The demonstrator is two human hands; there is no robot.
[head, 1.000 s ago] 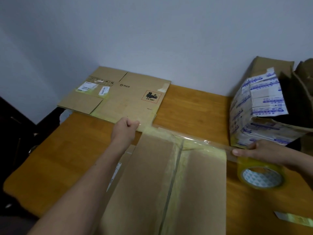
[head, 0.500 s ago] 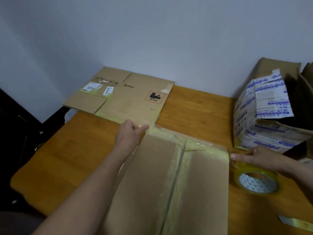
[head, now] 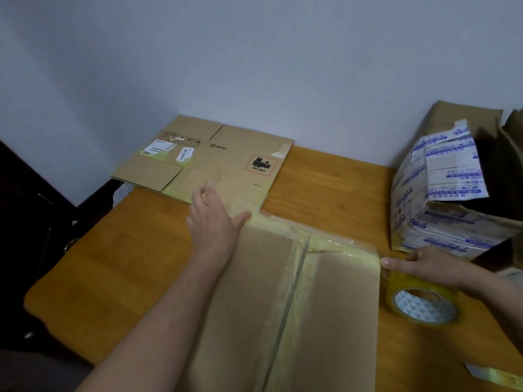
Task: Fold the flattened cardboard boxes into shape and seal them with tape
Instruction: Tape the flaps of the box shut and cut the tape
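A folded brown cardboard box [head: 334, 306] stands in front of me, its two top flaps meeting at a centre seam. A strip of clear tape [head: 325, 241] runs along its far edge. My left hand [head: 212, 222] lies flat with spread fingers at the box's far left corner, the thumb on the tape. My right hand [head: 424, 265] holds a yellowish tape roll [head: 421, 302] against the box's far right corner, the index finger pointing at the tape's end. A flattened cardboard box [head: 215, 162] lies on the table behind.
The wooden table [head: 113, 278] has its left edge near a dark gap. A blue-and-white printed carton [head: 435, 193] and open brown boxes stand at the right. A loose tape scrap [head: 492, 373] lies at the near right. A wall is close behind.
My left hand opened from a fist pinching the tape end to a flat palm on the corner. The right hand brought the roll down to the box's right edge, laying the strip down.
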